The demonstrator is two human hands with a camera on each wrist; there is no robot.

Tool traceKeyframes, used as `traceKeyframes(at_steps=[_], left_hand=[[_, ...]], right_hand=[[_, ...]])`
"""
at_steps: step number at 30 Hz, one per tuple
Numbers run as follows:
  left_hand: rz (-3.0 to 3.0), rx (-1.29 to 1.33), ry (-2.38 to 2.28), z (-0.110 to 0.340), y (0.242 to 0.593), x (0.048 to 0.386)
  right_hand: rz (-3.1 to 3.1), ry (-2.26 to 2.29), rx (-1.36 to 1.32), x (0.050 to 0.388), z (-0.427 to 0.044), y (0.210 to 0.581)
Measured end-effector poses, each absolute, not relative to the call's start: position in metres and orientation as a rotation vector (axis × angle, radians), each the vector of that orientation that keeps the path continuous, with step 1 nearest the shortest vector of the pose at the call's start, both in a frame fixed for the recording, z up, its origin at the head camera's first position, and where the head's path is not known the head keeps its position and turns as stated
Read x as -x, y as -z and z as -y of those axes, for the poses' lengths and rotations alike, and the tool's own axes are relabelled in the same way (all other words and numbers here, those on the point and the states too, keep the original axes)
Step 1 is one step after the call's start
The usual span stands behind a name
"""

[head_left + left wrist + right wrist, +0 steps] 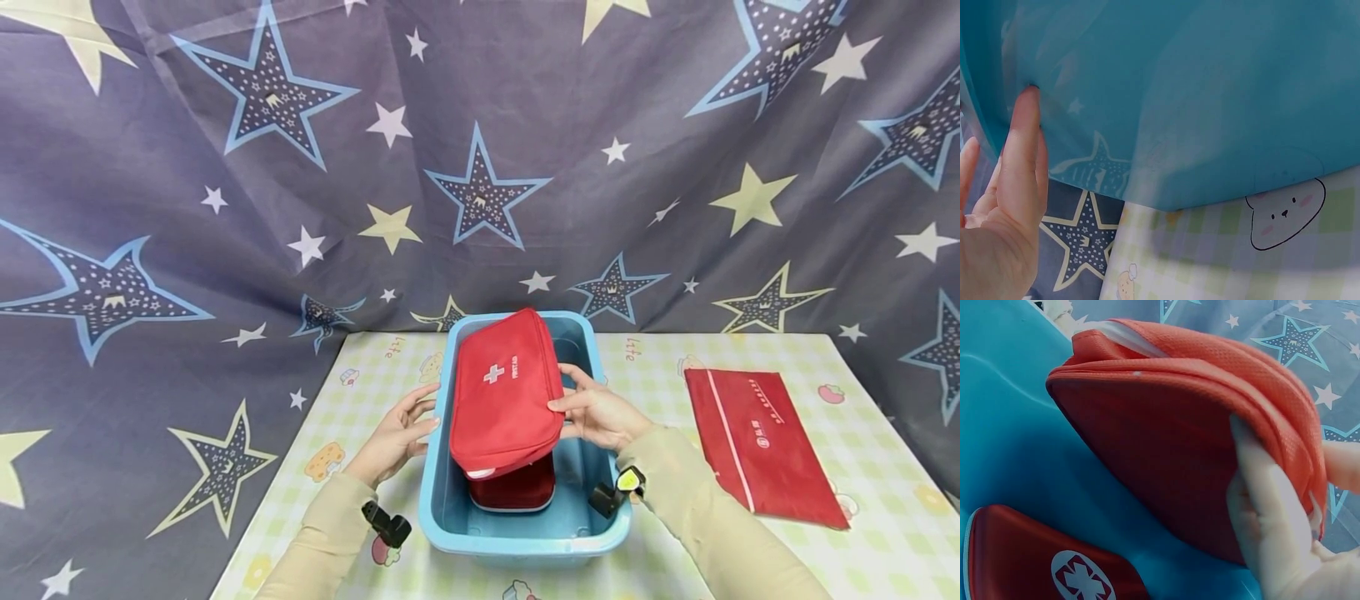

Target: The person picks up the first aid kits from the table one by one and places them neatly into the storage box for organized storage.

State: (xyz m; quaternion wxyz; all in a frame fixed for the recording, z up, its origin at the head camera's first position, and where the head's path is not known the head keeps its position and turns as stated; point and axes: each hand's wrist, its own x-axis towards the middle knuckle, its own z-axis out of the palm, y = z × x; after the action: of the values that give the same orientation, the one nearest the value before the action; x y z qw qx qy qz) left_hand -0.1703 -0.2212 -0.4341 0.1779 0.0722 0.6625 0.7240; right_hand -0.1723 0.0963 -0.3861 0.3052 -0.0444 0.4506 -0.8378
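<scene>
A red first aid pouch (504, 400) with a white cross is tilted inside a blue plastic bin (517, 546). My right hand (600, 411) grips the pouch's right edge, thumb on one face and fingers on the other; the right wrist view shows the pouch (1154, 450) held above the bin's floor. Below it lies a second, darker red case (1054, 556) with a white emblem, partly hidden in the head view. My left hand (401, 437) is at the bin's left side, and in the left wrist view its extended fingers (1022, 137) touch the bin's wall.
A flat red zippered document bag (761, 446) lies on the table to the right of the bin. The table has a green and white checked cloth (660, 550). Behind it hangs a dark curtain (570, 92) printed with stars.
</scene>
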Motion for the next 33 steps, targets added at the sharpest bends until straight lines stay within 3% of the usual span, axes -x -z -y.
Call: traceKeyframes(at_steps=[33], left_hand=[[-1.881,-0.204,-2.033,0.223,0.437,0.172]], right_hand=[[-1.459,2.042,-0.017,0.172,-0.081,0.391]])
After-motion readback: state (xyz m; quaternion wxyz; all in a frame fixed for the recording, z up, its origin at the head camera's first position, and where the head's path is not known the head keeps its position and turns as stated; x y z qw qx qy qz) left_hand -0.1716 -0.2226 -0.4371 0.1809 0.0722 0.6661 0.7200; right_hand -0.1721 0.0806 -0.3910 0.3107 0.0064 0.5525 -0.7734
